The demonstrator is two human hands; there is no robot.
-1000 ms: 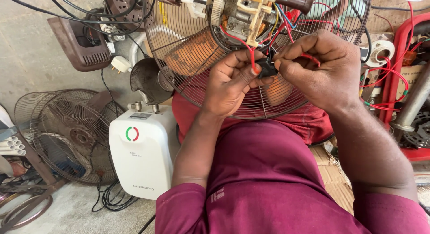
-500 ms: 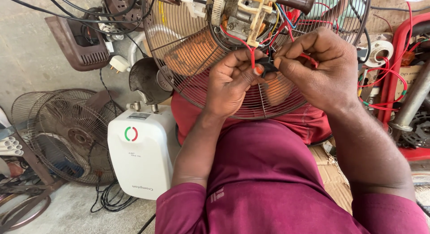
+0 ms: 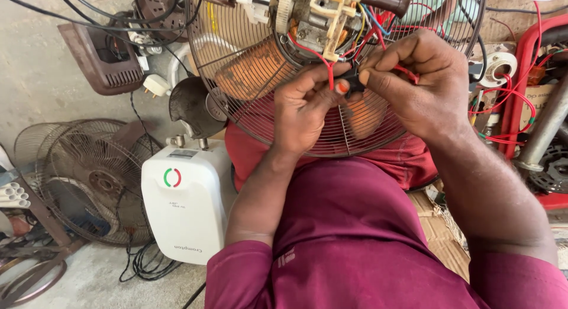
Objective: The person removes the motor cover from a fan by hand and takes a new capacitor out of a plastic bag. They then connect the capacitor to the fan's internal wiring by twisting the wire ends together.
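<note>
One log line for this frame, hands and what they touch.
left hand: pinching small black part | right hand: pinching same part, red wire attached | behind: fan guard | motor above

From my remote seat I see a bare grey concrete floor (image 3: 35, 72) lit by flat, even daylight. My landmark is the white boxy plastic appliance (image 3: 184, 201) standing on it. Just left of that box leans a dusty round wire fan guard (image 3: 89, 179) with its blades inside. Below the box, a loose coil of black cable (image 3: 145, 263) lies on the concrete. Above and left of it sits a brown plastic vented housing (image 3: 102, 59), with a white plug (image 3: 157, 84) near. Far right of the box, a red metal frame (image 3: 523, 66) rises amid tangled red wires.
</note>
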